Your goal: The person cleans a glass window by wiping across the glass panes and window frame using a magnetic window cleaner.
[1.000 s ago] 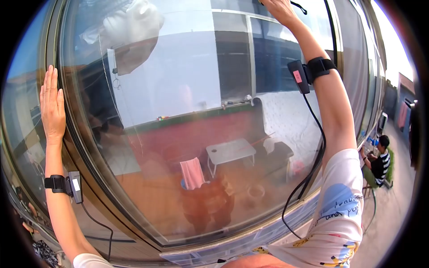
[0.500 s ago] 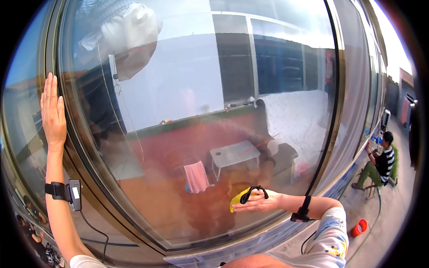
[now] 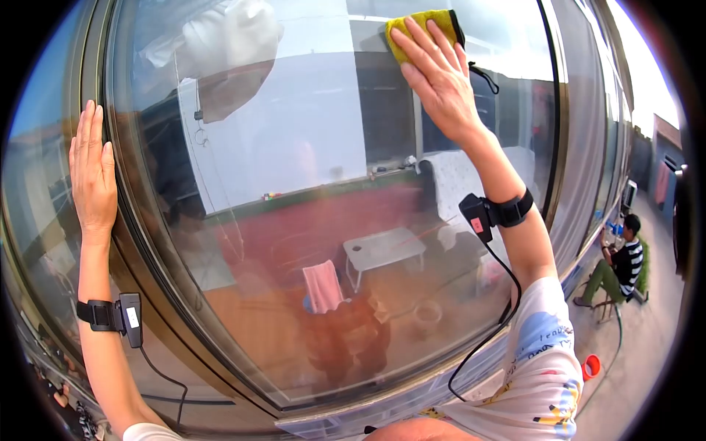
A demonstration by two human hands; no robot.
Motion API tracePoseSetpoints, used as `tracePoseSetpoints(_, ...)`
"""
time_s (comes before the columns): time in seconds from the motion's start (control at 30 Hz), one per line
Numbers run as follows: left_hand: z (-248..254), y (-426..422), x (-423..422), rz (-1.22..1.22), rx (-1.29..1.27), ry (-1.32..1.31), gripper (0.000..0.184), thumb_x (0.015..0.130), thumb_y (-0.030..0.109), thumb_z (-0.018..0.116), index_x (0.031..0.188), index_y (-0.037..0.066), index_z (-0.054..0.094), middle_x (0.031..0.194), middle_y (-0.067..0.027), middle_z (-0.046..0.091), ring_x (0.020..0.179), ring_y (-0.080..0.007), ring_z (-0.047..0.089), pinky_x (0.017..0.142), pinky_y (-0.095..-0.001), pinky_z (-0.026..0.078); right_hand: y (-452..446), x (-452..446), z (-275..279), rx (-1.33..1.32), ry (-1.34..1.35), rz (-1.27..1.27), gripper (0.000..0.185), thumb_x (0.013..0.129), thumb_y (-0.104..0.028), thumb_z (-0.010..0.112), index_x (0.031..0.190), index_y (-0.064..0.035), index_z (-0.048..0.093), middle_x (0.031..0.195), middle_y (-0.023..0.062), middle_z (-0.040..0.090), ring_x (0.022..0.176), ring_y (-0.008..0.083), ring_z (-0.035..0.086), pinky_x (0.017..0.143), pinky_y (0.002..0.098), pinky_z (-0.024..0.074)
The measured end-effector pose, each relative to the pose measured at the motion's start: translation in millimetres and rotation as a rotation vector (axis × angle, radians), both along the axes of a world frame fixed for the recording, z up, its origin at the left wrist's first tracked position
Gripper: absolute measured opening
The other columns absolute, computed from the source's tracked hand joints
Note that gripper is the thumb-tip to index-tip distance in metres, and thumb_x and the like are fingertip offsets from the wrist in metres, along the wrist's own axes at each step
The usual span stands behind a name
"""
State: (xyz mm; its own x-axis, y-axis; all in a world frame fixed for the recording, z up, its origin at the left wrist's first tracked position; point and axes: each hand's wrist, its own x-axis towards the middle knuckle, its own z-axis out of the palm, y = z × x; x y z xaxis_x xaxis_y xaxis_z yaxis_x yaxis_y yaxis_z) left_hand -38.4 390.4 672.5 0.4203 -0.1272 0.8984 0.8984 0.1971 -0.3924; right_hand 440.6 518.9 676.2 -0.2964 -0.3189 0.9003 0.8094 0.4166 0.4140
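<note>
A person's right hand (image 3: 441,92) is raised, its fingers spread wide and laid over a yellow cloth (image 3: 419,28) with a black edge. The cloth lies under the fingertips and beyond them, against a large window pane (image 3: 254,360). A black cord loop (image 3: 485,78) hangs just beside the fingers, on their right.

Well apart from it, to the left, the person's left hand (image 3: 94,176) holds nothing. It rests flat, fingers straight and close together, on the brown metal window frame (image 3: 92,44) at the edge of the pane.

Below each hand, a black strap with a small black box circles the forearm: the right strap (image 3: 509,211) and the left strap (image 3: 95,314). Each box trails a black cable.

Through the glass, left of the right hand, is a broad white panel (image 3: 279,140). Below that hand are a pale folding table (image 3: 397,250) and a pink towel (image 3: 321,287), which hangs over something hard to make out.

Far down to the right of the right hand, outdoors, a red bucket (image 3: 590,366) is on the ground. Beyond it sits another person (image 3: 624,264) in a striped top.
</note>
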Motion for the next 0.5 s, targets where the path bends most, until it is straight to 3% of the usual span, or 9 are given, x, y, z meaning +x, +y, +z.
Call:
tracePoseSetpoints(0.1,-1,2,4,0.009,0.014,-0.014,0.047,0.1,0.016,0.038,0.147,0.015,0.035,0.152,-0.0011,0.033,0.14,-0.0189,0.031,0.115,-0.041,0.023,-41,-37,-94,-0.253,-0.497,-0.022,0.045,0.091,-0.029,0.057,0.136,-0.0304,0.05,0.147,-0.0031,0.04,0.138,0.0239,0.033,0.113,0.0514,0.0153)
tracePoseSetpoints(0.13,-2,2,4,0.005,0.016,-0.024,0.047,0.099,0.017,0.038,0.147,0.015,0.035,0.152,-0.0008,0.033,0.14,-0.0187,0.031,0.115,-0.0409,0.023,-42,-42,-106,-0.283,-0.644,-0.015,0.045,0.09,-0.028,0.058,0.134,-0.0311,0.051,0.147,-0.003,0.041,0.138,0.0227,0.034,0.113,0.0501,0.0164)
tracePoseSetpoints(0.17,-3,3,5,-0.001,0.02,-0.018,0.048,0.099,0.018,0.039,0.147,0.015,0.035,0.152,0.0,0.033,0.14,-0.0183,0.031,0.116,-0.0404,0.023,-40,-40,-94,-0.243,-0.616,-0.028,0.045,0.09,-0.028,0.058,0.134,-0.0307,0.051,0.147,-0.0027,0.041,0.138,0.0225,0.034,0.114,0.0497,0.0158)
tracePoseSetpoints(0.2,-3,3,8,-0.022,0.021,-0.028,0.048,0.099,0.018,0.04,0.147,0.015,0.035,0.152,0.0003,0.034,0.14,-0.0181,0.031,0.116,-0.0402,0.023,-40,-39,-73,-0.2,-0.591,-0.038,0.044,0.091,-0.027,0.058,0.135,-0.0302,0.051,0.147,-0.0025,0.041,0.138,0.0223,0.034,0.114,0.0493,0.0152)
tracePoseSetpoints(0.3,-4,1,11,0.007,0.031,-0.056,0.048,0.099,0.018,0.042,0.146,0.015,0.036,0.152,-0.0004,0.034,0.14,-0.0185,0.032,0.115,-0.0403,0.024,-9,-35,34,0.029,-0.131,-0.08,0.044,0.098,-0.034,0.045,0.141,-0.0258,0.046,0.149,0.0029,0.04,0.141,0.0257,0.028,0.113,0.0497,0.0131)
tracePoseSetpoints(0.37,-4,2,10,0.01,0.04,-0.061,0.047,0.098,0.019,0.042,0.145,0.015,0.037,0.152,-0.0007,0.034,0.139,-0.0188,0.032,0.115,-0.0402,0.026,31,-18,123,0.158,0.034,-0.092,0.047,0.102,-0.043,0.032,0.147,-0.0315,0.036,0.154,-0.0034,0.03,0.144,0.0199,0.021,0.116,0.0455,0.012)
tracePoseSetpoints(0.4,-4,2,8,0.015,0.039,-0.071,0.047,0.098,0.019,0.043,0.145,0.015,0.037,0.151,-0.0007,0.035,0.139,-0.0189,0.033,0.115,-0.0401,0.026,55,-5,171,0.148,0.126,-0.124,0.046,0.102,-0.042,0.03,0.147,-0.0334,0.035,0.155,-0.0038,0.029,0.144,0.0201,0.023,0.115,0.0458,0.0107)
tracePoseSetpoints(0.43,-2,4,13,0.005,0.038,-0.07,0.047,0.098,0.019,0.044,0.145,0.015,0.038,0.151,-0.0006,0.035,0.139,-0.0188,0.033,0.115,-0.04,0.026,27,-20,190,-0.166,0.239,-0.149,0.052,0.098,-0.037,0.038,0.148,-0.0207,0.034,0.156,0.007,0.025,0.144,0.0289,0.019,0.113,0.0489,0.0157)
tracePoseSetpoints(0.5,-3,4,12,-0.007,0.043,-0.078,0.047,0.097,0.019,0.045,0.144,0.014,0.039,0.151,-0.0007,0.035,0.138,-0.0187,0.034,0.114,-0.0399,0.027,7,-62,203,-0.173,0.272,-0.185,0.052,0.099,-0.037,0.037,0.148,-0.021,0.033,0.155,0.0068,0.026,0.144,0.0289,0.02,0.112,0.0495,0.0165)
